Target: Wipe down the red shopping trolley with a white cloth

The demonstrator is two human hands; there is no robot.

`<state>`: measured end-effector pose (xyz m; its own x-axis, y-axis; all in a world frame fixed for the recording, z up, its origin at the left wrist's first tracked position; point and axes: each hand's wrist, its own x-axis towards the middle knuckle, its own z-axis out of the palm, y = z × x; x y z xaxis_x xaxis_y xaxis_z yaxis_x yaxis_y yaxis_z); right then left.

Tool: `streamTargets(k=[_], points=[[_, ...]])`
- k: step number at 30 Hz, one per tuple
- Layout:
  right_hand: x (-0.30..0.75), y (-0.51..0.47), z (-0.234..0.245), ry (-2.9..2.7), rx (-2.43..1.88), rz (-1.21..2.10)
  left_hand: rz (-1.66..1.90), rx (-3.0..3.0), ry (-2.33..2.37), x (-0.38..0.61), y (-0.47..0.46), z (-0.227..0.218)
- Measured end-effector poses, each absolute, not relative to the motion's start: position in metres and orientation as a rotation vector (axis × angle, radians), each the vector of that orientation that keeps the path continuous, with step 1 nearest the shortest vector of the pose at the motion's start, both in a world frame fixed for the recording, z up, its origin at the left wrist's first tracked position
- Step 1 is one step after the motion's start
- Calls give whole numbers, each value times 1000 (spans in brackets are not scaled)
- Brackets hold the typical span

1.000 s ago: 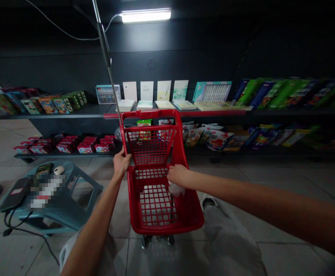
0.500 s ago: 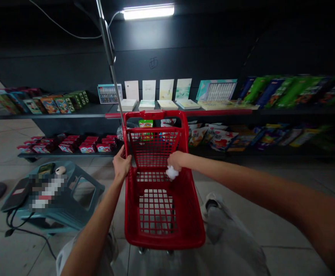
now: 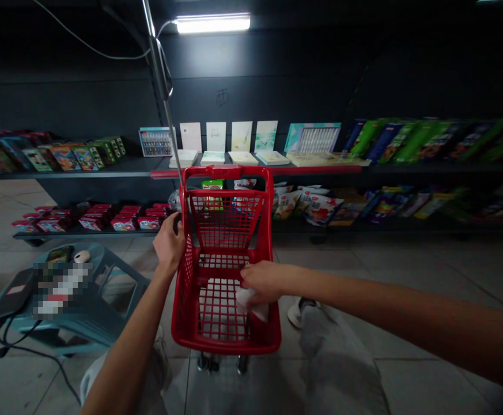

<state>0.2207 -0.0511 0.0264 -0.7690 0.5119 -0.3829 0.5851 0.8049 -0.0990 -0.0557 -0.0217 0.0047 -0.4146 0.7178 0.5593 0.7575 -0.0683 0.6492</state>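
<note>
The right hand (image 3: 262, 282) has dropped lower into the basket since the earlier view, and the white crumpled wad (image 3: 250, 304) has gone down with it. The red wheeled shopping basket (image 3: 225, 171) has also swung toward the left of the view. The wad now sits just under the palm, low in the basket and close to its grid floor. The fingers lie over it, but I cannot tell whether they are clamping it or letting it go. The left hand (image 3: 169, 245) is clenched on the basket's left upper edge, steadying it.

As far as the pictures show, the wad is the only thing inside the basket, and the rest of the goods are on the shelves. The upper shelf (image 3: 104, 168) carries boxed sets (image 3: 65, 157) and pale cards (image 3: 216, 136). Along the lower shelf (image 3: 82, 232) are red boxes (image 3: 124, 223) and snack packets (image 3: 307, 204). A teal plastic stool (image 3: 99, 311) stands at the left, with a phone (image 3: 59, 254) and a computer mouse (image 3: 82, 256) on it, and a black cable (image 3: 18, 349) trails across the tiled floor (image 3: 428, 380).
</note>
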Motion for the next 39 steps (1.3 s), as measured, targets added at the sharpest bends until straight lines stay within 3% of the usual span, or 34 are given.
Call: streamTargets(k=[5, 10, 14, 17, 22, 27, 32, 39], points=[[227, -40, 22, 2806, 1009, -162, -1162, -2174, -1843, 29, -114, 32], [218, -40, 11, 2922, 1351, -106, -404, -2667, -1897, 110, -190, -3], [221, -34, 7, 3116, 1421, -241, -93, -2742, -1822, 114, -191, -30], [238, -14, 5, 3353, 1343, -304, -29, -2758, -1702, 97, -178, -34], [285, 47, -6, 3636, 1484, -102, -145, -2667, -1594, 61, -166, -41], [309, 111, -3, 3638, 2179, 39, -261, -2642, -1492, 21, -153, -47], [284, 134, 7, 3198, 3099, 235, -183, -2730, -1532, -9, -134, -34], [231, 101, -53, 3159, 2978, -492, -207, -2648, -1732, -18, -112, -35]])
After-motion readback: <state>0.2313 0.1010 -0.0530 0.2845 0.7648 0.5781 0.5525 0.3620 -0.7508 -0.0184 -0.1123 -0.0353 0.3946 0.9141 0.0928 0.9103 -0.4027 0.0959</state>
